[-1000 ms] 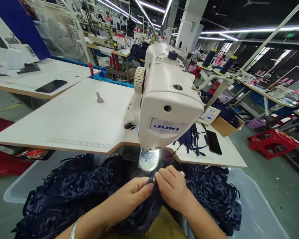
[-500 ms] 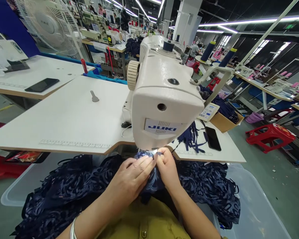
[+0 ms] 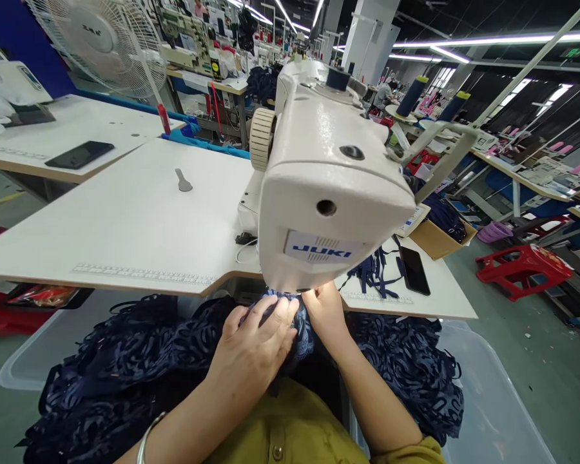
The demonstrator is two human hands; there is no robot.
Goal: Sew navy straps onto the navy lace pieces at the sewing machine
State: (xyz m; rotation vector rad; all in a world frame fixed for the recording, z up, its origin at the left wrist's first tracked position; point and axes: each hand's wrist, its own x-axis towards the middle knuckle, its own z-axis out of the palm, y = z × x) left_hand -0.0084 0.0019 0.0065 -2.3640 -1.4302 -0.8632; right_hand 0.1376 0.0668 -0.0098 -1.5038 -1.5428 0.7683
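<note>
Navy lace fabric (image 3: 303,338) lies below the needle end of a white JUKI sewing machine (image 3: 336,200) and hangs over the table's front edge. Across the fabric rests my left hand (image 3: 256,345), its fingers stretched out and pressing down, thumb apart on the left. My right hand (image 3: 326,316) is closed at the fabric's right edge, close under the machine head. The machine head hides its fingertips and the needle area. A large heap of navy lace pieces (image 3: 140,367) spreads around my lap on both sides.
Navy strips (image 3: 374,274) and a phone (image 3: 414,269) lie right of the machine on the white table (image 3: 140,219). A grey metal piece (image 3: 183,182) lies on its left. A clear plastic bin (image 3: 493,380) stands below. Right are a cardboard box (image 3: 442,241) and red stool (image 3: 524,270).
My left hand has shifted slightly left, its fingers more spread. My right hand has moved a little up and right, further under the machine head. The view has tilted slightly.
</note>
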